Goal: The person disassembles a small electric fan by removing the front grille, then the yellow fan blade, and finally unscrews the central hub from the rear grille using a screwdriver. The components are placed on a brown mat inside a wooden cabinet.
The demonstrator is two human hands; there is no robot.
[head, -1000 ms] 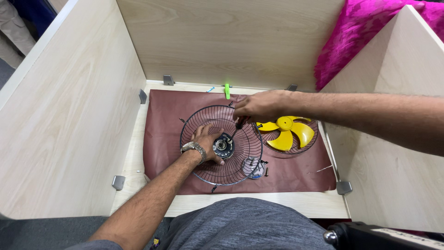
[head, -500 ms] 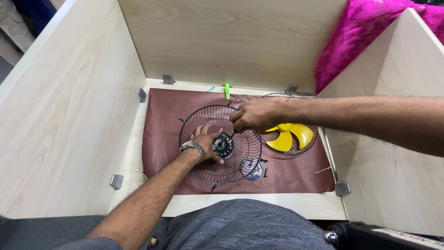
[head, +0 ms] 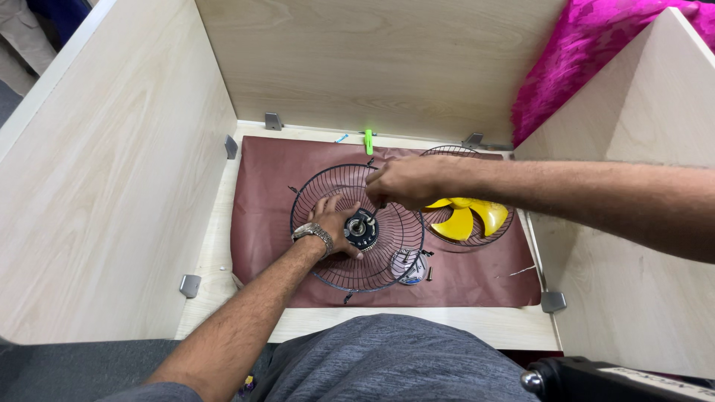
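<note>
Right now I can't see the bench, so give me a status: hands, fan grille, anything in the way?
Left hand flat on wire fan grille beside motor hub. Right hand pinching at grille's upper rim. Yellow fan blade lies apart, right.

1. There is only one camera. It sits on the person's head.
2. It looks almost straight down, tipped a little forward, into a wooden box with tall side walls.
3. It is close. The person's lap fills the bottom of the frame.
4. The brown mat [head: 477, 279] lies in the middle. Both arms reach in, one from the bottom left and one from the right edge.
5. No second view shares the scene.
</note>
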